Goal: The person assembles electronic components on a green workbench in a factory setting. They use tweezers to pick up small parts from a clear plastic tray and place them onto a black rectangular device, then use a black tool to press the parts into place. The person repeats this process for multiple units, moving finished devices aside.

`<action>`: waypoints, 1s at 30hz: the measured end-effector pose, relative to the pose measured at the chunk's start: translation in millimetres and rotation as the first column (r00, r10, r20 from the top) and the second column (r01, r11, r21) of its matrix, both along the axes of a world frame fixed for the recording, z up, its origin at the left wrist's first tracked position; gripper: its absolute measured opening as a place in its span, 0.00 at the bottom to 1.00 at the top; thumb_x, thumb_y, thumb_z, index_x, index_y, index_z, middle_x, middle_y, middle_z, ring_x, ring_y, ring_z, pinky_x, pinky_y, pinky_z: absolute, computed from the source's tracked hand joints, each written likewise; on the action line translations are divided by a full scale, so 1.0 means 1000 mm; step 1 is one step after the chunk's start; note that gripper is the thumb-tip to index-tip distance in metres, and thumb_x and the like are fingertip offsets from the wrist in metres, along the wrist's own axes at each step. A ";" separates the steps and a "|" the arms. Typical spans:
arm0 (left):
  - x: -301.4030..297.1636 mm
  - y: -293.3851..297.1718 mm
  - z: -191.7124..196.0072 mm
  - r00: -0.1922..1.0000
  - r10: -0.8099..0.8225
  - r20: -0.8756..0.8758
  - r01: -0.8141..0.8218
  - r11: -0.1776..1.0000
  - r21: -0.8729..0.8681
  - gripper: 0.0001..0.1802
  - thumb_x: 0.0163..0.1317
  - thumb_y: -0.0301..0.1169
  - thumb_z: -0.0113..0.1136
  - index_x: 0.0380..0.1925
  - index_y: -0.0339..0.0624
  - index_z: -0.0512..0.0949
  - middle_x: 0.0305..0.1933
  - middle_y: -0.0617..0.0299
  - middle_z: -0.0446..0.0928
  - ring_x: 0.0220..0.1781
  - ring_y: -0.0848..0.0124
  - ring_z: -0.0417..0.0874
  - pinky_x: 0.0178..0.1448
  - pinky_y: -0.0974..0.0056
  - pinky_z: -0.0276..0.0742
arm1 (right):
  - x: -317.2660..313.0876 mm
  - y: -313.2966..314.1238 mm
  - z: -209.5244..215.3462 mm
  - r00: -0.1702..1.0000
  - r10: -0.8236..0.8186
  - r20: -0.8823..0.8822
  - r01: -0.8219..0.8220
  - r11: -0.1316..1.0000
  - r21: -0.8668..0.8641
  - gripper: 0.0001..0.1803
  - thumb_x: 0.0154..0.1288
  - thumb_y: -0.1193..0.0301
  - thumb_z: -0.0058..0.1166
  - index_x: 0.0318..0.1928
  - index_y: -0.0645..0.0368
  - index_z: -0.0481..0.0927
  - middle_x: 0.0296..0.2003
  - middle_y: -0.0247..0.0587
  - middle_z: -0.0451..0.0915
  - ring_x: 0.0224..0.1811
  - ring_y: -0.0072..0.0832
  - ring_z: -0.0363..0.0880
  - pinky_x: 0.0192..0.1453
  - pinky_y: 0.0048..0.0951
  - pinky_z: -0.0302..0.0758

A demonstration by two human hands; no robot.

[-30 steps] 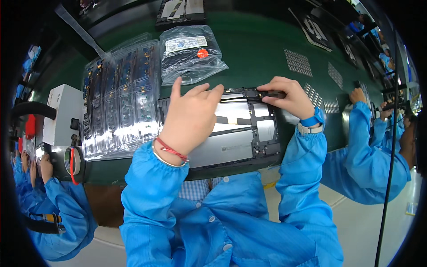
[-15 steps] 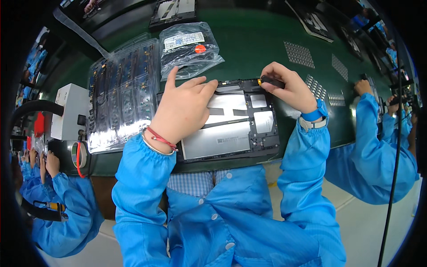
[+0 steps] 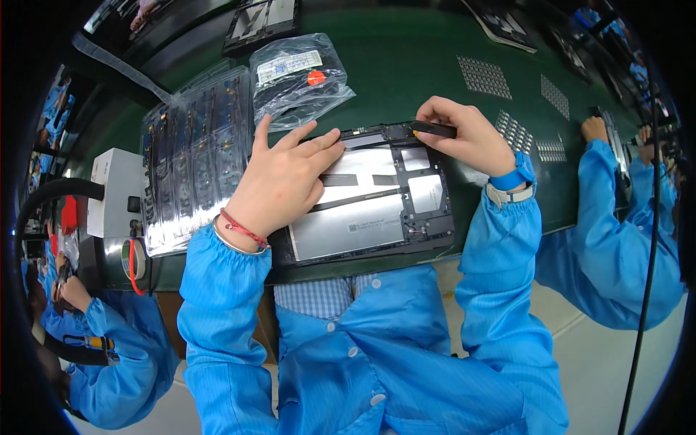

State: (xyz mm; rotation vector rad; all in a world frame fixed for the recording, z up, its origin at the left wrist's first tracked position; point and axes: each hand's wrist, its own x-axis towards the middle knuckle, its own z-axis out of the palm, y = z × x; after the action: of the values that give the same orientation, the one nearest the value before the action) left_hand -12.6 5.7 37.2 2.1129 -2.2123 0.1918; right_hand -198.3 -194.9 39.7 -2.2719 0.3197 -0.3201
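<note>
Tablet (image 3: 348,235) partly hidden by splayed left grip (image 3: 279,180); right grip (image 3: 467,138) pinches black tool (image 3: 438,130).

No wording comes through legibly from where I stand. On the crumpled clear plastic bag (image 3: 290,110), toward eleven o'clock of the opened black-framed tablet-like device (image 3: 428,222), sits a white rectangular paper label (image 3: 299,64) covered in fine print, a bluish mark near its middle. At the label's four o'clock, on that bag, is a round orange-red sticker (image 3: 315,78). Toward six o'clock on the device, its flat silver metallic panel (image 3: 326,243) bears a small dark square code (image 3: 353,228), with faint tiny print toward three o'clock of it.
</note>
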 end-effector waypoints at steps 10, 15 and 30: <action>-0.010 -0.011 0.006 0.981 -0.088 0.170 0.104 0.991 -0.084 0.15 0.48 0.24 0.54 0.38 0.46 0.79 0.52 0.70 0.72 0.61 0.69 0.66 0.67 0.40 0.46 | 0.003 -0.006 -0.013 0.999 -0.024 -0.024 0.023 1.000 -0.016 0.09 0.56 0.73 0.54 0.36 0.64 0.72 0.25 0.40 0.77 0.27 0.20 0.72 0.33 0.22 0.67; -0.013 -0.019 0.008 0.934 -0.257 0.250 0.277 0.960 -0.049 0.11 0.47 0.27 0.57 0.32 0.47 0.81 0.44 0.71 0.72 0.59 0.73 0.67 0.69 0.44 0.47 | 0.004 -0.007 -0.015 0.996 -0.067 -0.056 0.067 0.998 0.001 0.10 0.55 0.72 0.55 0.36 0.65 0.73 0.26 0.37 0.77 0.29 0.18 0.72 0.34 0.22 0.68; -0.009 -0.043 0.024 0.887 -0.418 0.195 0.403 0.908 0.114 0.14 0.49 0.29 0.56 0.39 0.50 0.81 0.50 0.72 0.75 0.61 0.73 0.68 0.70 0.44 0.46 | 0.003 -0.016 -0.023 0.998 -0.051 -0.027 0.050 0.998 -0.028 0.14 0.52 0.69 0.57 0.38 0.64 0.75 0.31 0.49 0.80 0.34 0.35 0.80 0.39 0.29 0.74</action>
State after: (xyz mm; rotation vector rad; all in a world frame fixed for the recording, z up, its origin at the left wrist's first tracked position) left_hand -21.3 -37.7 60.9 1.6596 -2.7696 0.3297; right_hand -195.3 -210.8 17.1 -2.3000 0.3897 -0.3209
